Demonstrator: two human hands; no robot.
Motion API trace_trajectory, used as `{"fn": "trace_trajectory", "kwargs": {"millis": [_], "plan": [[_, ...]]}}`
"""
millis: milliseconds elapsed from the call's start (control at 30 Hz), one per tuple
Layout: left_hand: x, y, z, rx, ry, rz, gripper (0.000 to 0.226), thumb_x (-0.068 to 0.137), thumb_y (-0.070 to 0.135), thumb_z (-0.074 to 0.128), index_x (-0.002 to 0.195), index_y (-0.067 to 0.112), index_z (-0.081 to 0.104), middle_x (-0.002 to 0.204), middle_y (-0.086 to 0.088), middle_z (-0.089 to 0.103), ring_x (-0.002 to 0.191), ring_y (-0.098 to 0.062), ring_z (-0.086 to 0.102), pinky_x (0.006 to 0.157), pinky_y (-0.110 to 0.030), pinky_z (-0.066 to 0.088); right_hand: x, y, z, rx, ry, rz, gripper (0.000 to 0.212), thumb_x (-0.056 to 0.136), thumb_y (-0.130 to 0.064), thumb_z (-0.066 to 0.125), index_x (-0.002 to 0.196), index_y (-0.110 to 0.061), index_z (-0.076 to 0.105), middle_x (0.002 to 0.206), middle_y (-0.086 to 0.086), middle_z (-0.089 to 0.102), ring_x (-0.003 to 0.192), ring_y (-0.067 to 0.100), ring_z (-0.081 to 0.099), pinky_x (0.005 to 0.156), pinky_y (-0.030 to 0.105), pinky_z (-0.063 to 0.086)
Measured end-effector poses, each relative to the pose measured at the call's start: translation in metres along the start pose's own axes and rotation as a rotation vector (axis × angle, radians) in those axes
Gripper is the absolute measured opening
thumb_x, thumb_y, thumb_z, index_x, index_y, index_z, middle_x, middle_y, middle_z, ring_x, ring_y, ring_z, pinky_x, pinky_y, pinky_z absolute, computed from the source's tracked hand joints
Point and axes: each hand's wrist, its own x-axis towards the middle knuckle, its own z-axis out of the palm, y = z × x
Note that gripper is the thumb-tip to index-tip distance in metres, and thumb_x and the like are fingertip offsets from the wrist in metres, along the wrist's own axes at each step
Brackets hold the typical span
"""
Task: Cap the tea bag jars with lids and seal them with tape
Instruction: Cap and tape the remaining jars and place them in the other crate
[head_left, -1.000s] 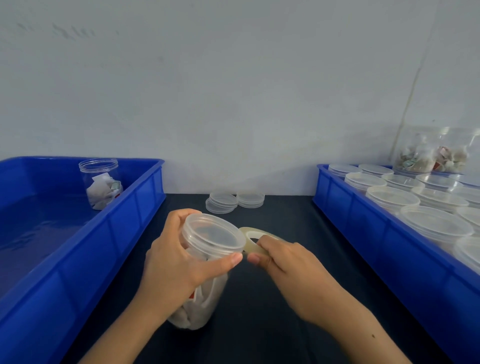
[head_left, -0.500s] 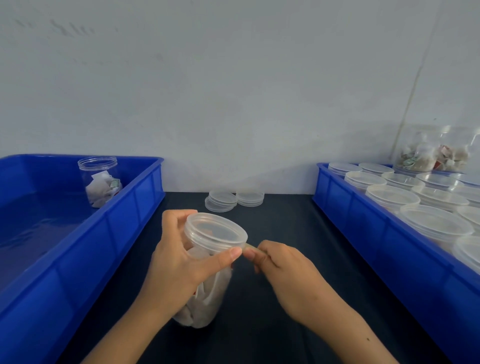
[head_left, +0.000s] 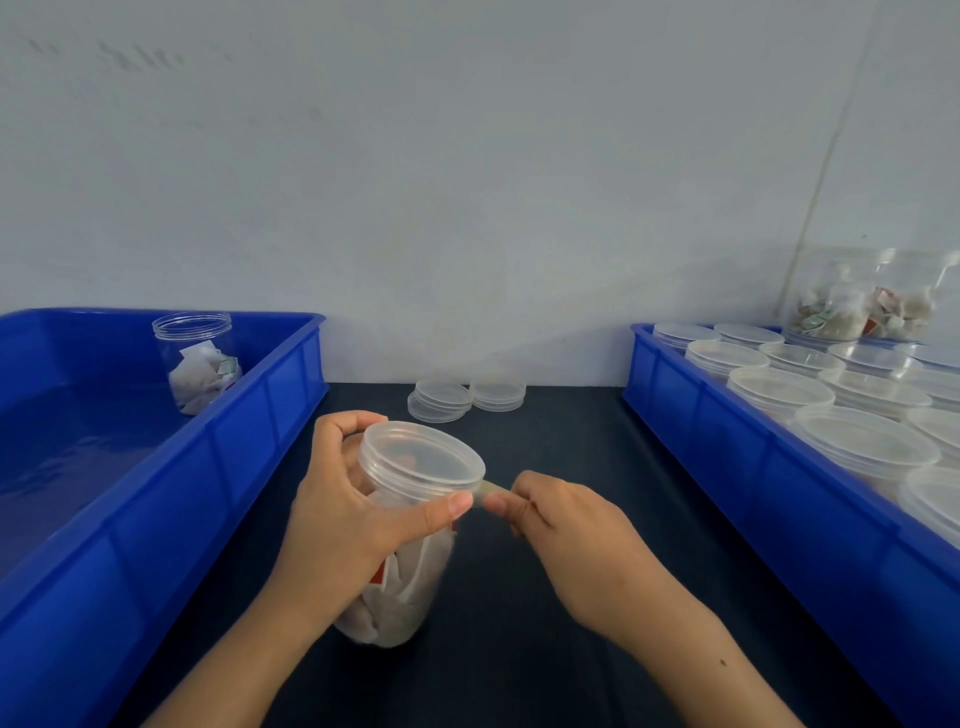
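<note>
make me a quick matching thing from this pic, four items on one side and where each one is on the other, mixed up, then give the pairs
Things
1. open jar
2. capped jar
3. spare lids
4. tape

Places
A. pinched by the right hand
B. in the left blue tray
C. on the dark table by the wall
D. gripped by the left hand

Pairs: 1-B, 2-D, 3-C, 4-A

Open dark tabletop (head_left: 561, 457) runs from the middle toward 12 o'clock, where two short stacks of loose lids (head_left: 466, 399) sit against the wall (head_left: 467, 182). At 9 o'clock the left blue bin (head_left: 218, 467) walls off that side; one uncapped jar (head_left: 196, 358) stands in its far corner. At 3 o'clock the right blue bin (head_left: 727, 447), packed with capped jars (head_left: 831, 400), blocks passage.
</note>
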Motion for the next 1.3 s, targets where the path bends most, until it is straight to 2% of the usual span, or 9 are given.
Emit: {"fn": "trace_trajectory", "kwargs": {"millis": [200,300,400,533,667,800,1000,1167,1300], "plan": [[0.001,-0.001,-0.001,-0.030,-0.052,-0.001,0.091,0.031,0.064,0.081,0.110,0.040,0.040,0.103,0.032,0.059,0.097,0.010,0.059,0.072,-0.006,0.048,0.003,0.002,0.009,0.083,0.036,0.000,0.058,0.086,-0.064,0.015,0.087,-0.015,0.046,0.076,-0.001,0.050,0.072,0.021,0.049,0.066,0.035,0.043],[0.000,0.000,-0.004,-0.072,-0.056,-0.034,0.094,0.030,0.066,0.081,0.109,0.046,0.036,0.102,0.020,0.065,0.097,0.007,0.062,0.071,-0.011,0.050,0.003,0.000,0.016,0.145,0.080,0.001,0.070,0.080,-0.069,0.010,0.089,-0.012,0.049,0.080,0.003,0.057,0.072,0.022,0.051,0.065,0.035,0.043],[-0.003,0.003,-0.004,-0.020,-0.087,-0.023,0.091,0.033,0.085,0.072,0.108,0.046,0.040,0.108,0.027,0.060,0.101,0.009,0.059,0.078,-0.017,0.047,0.003,-0.002,0.020,0.178,0.110,0.012,0.075,0.077,-0.073,0.007,0.087,-0.012,0.050,0.077,0.001,0.056,0.066,0.016,0.046,0.062,0.035,0.043],[-0.007,0.005,0.002,0.095,-0.071,-0.011,0.093,0.031,0.089,0.069,0.112,0.050,0.041,0.110,0.031,0.056,0.105,0.007,0.056,0.084,-0.020,0.045,0.002,-0.004,0.020,0.241,0.099,0.055,0.087,0.067,-0.077,0.002,0.088,-0.009,0.052,0.082,0.007,0.060,0.067,0.019,0.047,0.064,0.039,0.045],[-0.009,0.002,0.006,0.218,0.047,0.009,0.095,0.029,0.088,0.066,0.111,0.049,0.038,0.104,0.030,0.056,0.100,0.007,0.055,0.081,-0.022,0.046,0.001,-0.005,0.021,0.317,0.069,0.085,0.079,0.075,-0.073,0.014,0.089,-0.005,0.054,0.075,0.004,0.054,0.065,0.020,0.045,0.062,0.039,0.043],[-0.009,-0.001,0.007,0.212,0.086,0.010,0.099,0.026,0.095,0.062,0.112,0.051,0.039,0.106,0.027,0.057,0.102,0.002,0.056,0.083,-0.029,0.049,0.000,-0.007,0.017,0.442,0.057,0.113,0.088,0.065,-0.080,0.021,0.088,-0.002,0.055,0.068,-0.001,0.047,0.060,0.013,0.037,0.056,0.030,0.034],[-0.007,-0.004,0.007,0.161,0.072,0.062,0.099,0.029,0.089,0.071,0.115,0.046,0.047,0.117,0.022,0.053,0.109,0.000,0.054,0.087,-0.034,0.052,-0.003,-0.009,0.017,0.483,0.028,0.144,0.070,0.076,-0.065,0.033,0.088,0.000,0.056,0.069,0.001,0.049,0.061,0.013,0.039,0.057,0.031,0.035],[-0.007,-0.003,0.007,0.127,0.037,0.023,0.097,0.024,0.089,0.070,0.110,0.053,0.043,0.109,0.035,0.054,0.103,0.012,0.053,0.078,-0.016,0.043,-0.002,-0.007,0.018,0.491,0.047,0.141,0.070,0.079,-0.065,0.037,0.087,0.001,0.056,0.067,0.000,0.049,0.059,0.012,0.038,0.054,0.030,0.033],[-0.005,-0.001,0.004,0.130,0.012,0.026,0.095,0.030,0.085,0.073,0.112,0.046,0.042,0.108,0.033,0.055,0.101,0.010,0.054,0.081,-0.022,0.048,-0.002,-0.004,0.018,0.573,-0.015,0.137,0.055,0.089,-0.059,0.044,0.082,-0.007,0.060,0.054,-0.005,0.054,0.049,0.007,0.042,0.050,0.024,0.037]]}}
